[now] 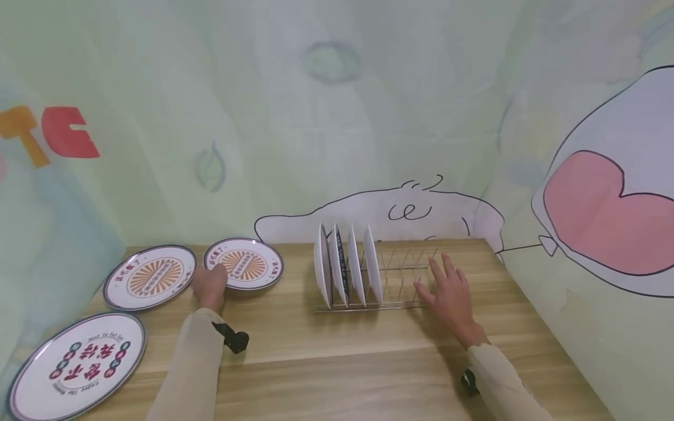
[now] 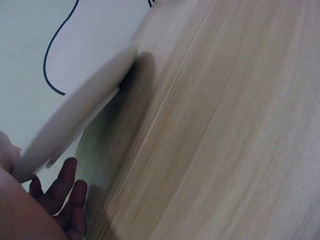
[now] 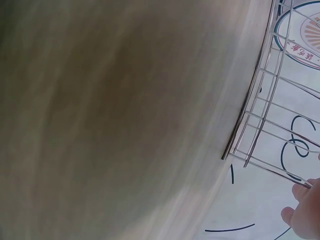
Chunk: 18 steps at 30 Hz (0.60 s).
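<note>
My left hand [image 1: 209,286] pinches the left rim of a small white plate [image 1: 265,263] with an orange sunburst and a dark blue rim. In the left wrist view that plate [image 2: 75,112] is tilted, its edge above the wood, with fingers [image 2: 65,182] under it. Several plates [image 1: 354,266] stand upright side by side in the left part of a wire dish rack [image 1: 400,304]. At the rack's right end is my right hand [image 1: 450,298], fingers spread. Its fingertips [image 3: 301,192] touch the end wire of the rack [image 3: 270,117] in the right wrist view.
Another sunburst plate [image 1: 118,286] lies flat at the table's left back. Nearer on the left lies a larger plate [image 1: 39,374] with red and green lettering. The wooden table [image 1: 316,362] backs onto a printed cloth wall [image 1: 274,146], with cloth at both sides too.
</note>
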Each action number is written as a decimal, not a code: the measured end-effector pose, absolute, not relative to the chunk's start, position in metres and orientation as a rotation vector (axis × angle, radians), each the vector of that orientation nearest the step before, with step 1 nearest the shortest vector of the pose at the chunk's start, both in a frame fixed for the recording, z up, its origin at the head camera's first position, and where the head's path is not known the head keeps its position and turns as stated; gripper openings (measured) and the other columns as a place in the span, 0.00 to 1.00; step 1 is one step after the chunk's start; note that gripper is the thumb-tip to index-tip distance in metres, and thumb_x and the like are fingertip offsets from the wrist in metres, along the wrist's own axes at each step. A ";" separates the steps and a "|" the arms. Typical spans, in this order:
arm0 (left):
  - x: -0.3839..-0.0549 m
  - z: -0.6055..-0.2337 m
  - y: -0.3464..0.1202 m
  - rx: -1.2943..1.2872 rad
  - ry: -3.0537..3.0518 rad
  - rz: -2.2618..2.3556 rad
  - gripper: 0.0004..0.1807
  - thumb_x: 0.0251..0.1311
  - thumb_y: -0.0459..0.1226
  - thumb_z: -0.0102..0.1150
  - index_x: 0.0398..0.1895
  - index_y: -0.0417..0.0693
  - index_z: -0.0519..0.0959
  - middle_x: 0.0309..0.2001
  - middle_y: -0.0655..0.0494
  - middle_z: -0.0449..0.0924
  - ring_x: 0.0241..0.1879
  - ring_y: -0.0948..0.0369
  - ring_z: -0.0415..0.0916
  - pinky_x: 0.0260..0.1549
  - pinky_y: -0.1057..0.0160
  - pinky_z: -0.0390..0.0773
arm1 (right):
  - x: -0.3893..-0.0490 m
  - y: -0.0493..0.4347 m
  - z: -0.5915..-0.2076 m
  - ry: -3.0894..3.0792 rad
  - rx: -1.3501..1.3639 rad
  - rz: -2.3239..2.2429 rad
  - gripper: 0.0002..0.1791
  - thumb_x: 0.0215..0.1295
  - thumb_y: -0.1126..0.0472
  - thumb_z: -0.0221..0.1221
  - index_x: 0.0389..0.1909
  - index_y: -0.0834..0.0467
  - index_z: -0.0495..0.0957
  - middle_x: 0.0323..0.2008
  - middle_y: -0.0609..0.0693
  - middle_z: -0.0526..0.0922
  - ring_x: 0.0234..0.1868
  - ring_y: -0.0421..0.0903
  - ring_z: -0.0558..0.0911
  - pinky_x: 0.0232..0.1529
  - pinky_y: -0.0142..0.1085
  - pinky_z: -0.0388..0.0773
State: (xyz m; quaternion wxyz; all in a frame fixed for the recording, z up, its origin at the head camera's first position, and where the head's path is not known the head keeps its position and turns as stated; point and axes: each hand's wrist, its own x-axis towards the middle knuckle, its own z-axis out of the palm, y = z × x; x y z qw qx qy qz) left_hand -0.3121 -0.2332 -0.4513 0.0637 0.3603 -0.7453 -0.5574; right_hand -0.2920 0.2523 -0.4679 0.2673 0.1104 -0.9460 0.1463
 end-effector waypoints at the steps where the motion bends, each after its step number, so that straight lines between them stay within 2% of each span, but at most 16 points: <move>1: -0.312 -0.451 -0.233 1.084 -2.241 -1.694 0.35 0.60 0.36 0.37 0.70 0.34 0.44 0.70 0.34 0.48 0.68 0.42 0.50 0.67 0.48 0.52 | -0.292 0.253 -0.468 -2.554 0.295 0.403 0.37 0.55 0.43 0.59 0.62 0.59 0.66 0.65 0.66 0.62 0.61 0.64 0.67 0.62 0.58 0.58; 6: -0.311 -0.449 -0.236 1.065 -2.215 -1.742 0.35 0.58 0.36 0.37 0.69 0.32 0.45 0.70 0.34 0.47 0.68 0.44 0.50 0.67 0.49 0.52 | -0.291 0.253 -0.467 -2.558 0.298 0.407 0.37 0.56 0.43 0.59 0.62 0.59 0.66 0.65 0.66 0.62 0.61 0.64 0.67 0.62 0.58 0.58; 8: -0.310 -0.443 -0.237 1.044 -2.240 -1.739 0.35 0.56 0.35 0.37 0.68 0.30 0.49 0.68 0.33 0.51 0.65 0.44 0.53 0.66 0.49 0.54 | -0.291 0.252 -0.466 -2.560 0.299 0.402 0.37 0.56 0.43 0.59 0.62 0.60 0.65 0.65 0.66 0.62 0.61 0.64 0.66 0.62 0.58 0.58; 10: -0.308 -0.432 -0.237 1.011 -2.330 -1.678 0.32 0.54 0.36 0.37 0.64 0.30 0.58 0.63 0.33 0.60 0.59 0.45 0.59 0.62 0.49 0.60 | -0.291 0.253 -0.466 -2.559 0.301 0.401 0.37 0.56 0.43 0.59 0.62 0.60 0.65 0.65 0.67 0.62 0.62 0.64 0.66 0.62 0.58 0.58; 12: -0.307 -0.417 -0.237 0.955 -2.481 -1.520 0.25 0.54 0.38 0.37 0.51 0.33 0.71 0.50 0.36 0.70 0.48 0.45 0.65 0.48 0.49 0.69 | -0.291 0.253 -0.466 -2.553 0.306 0.403 0.37 0.55 0.43 0.59 0.62 0.60 0.66 0.65 0.67 0.61 0.61 0.64 0.66 0.62 0.58 0.58; 13: -0.306 -0.408 -0.236 0.923 -2.540 -1.430 0.20 0.55 0.40 0.36 0.41 0.36 0.74 0.41 0.40 0.74 0.42 0.46 0.67 0.41 0.50 0.70 | -0.291 0.253 -0.466 -2.546 0.310 0.400 0.37 0.55 0.43 0.59 0.61 0.61 0.66 0.65 0.67 0.62 0.61 0.64 0.67 0.61 0.58 0.59; 15: -0.305 -0.389 -0.231 0.841 -2.646 -1.230 0.16 0.56 0.42 0.36 0.23 0.42 0.71 0.25 0.48 0.72 0.33 0.49 0.66 0.34 0.50 0.67 | -0.291 0.253 -0.466 -2.546 0.313 0.404 0.37 0.55 0.43 0.59 0.62 0.61 0.66 0.65 0.67 0.62 0.61 0.64 0.67 0.62 0.58 0.59; 16: -0.304 -0.380 -0.228 0.788 -2.670 -1.127 0.16 0.56 0.42 0.36 0.18 0.44 0.68 0.19 0.50 0.69 0.30 0.49 0.66 0.34 0.48 0.66 | -0.292 0.253 -0.466 -2.547 0.313 0.405 0.37 0.55 0.43 0.59 0.62 0.61 0.66 0.65 0.67 0.61 0.61 0.64 0.67 0.62 0.58 0.58; 18: -0.302 -0.364 -0.220 0.689 -2.661 -1.006 0.18 0.59 0.43 0.35 0.15 0.45 0.66 0.17 0.50 0.69 0.32 0.46 0.67 0.38 0.43 0.64 | -0.292 0.253 -0.466 -2.547 0.313 0.405 0.37 0.55 0.43 0.59 0.61 0.61 0.66 0.65 0.67 0.62 0.61 0.64 0.67 0.62 0.58 0.59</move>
